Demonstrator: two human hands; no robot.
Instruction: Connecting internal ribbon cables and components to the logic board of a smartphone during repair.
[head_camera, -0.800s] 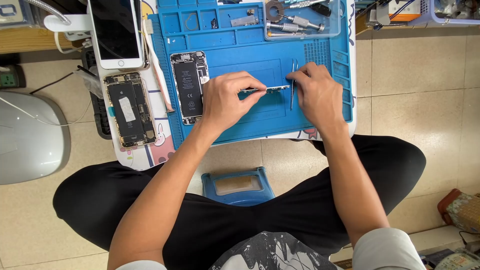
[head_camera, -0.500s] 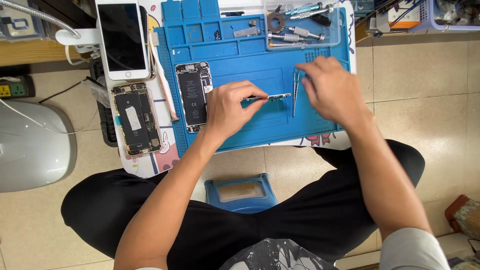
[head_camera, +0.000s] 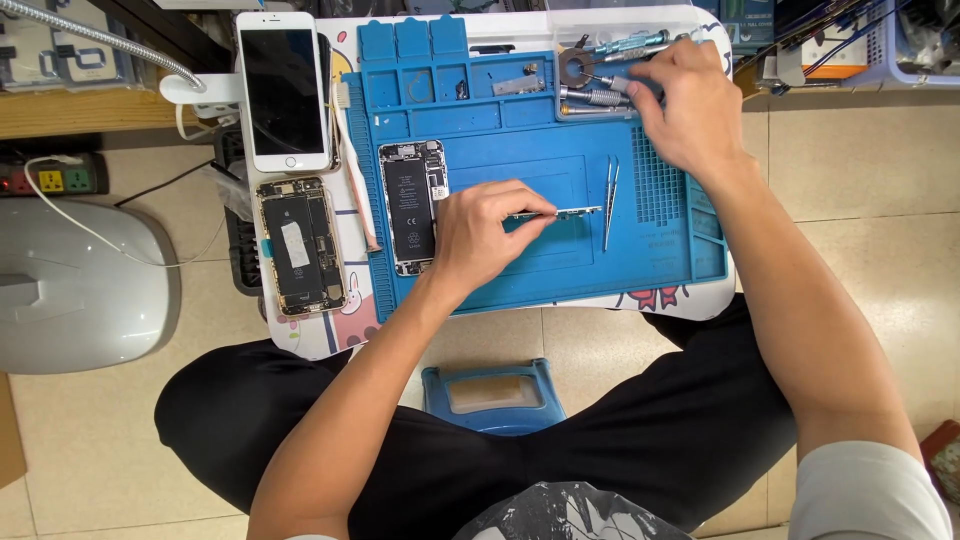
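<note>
My left hand pinches a narrow circuit board and holds it flat on the blue repair mat. Just left of that hand lies an opened phone body with its black battery showing. My right hand has reached to the far right corner of the mat, over a clear tray of screwdrivers, its fingers on one of the tools. A pair of metal tweezers lies loose on the mat, right of the board.
A second opened phone and a white phone screen lie left of the mat on a small lap table. A white lamp base and a power strip sit at the left. A blue pad lies between my legs.
My right hand let go of the tweezers, left them on the mat, and moved up and right to the screwdriver tray. The left hand kept holding the board.
</note>
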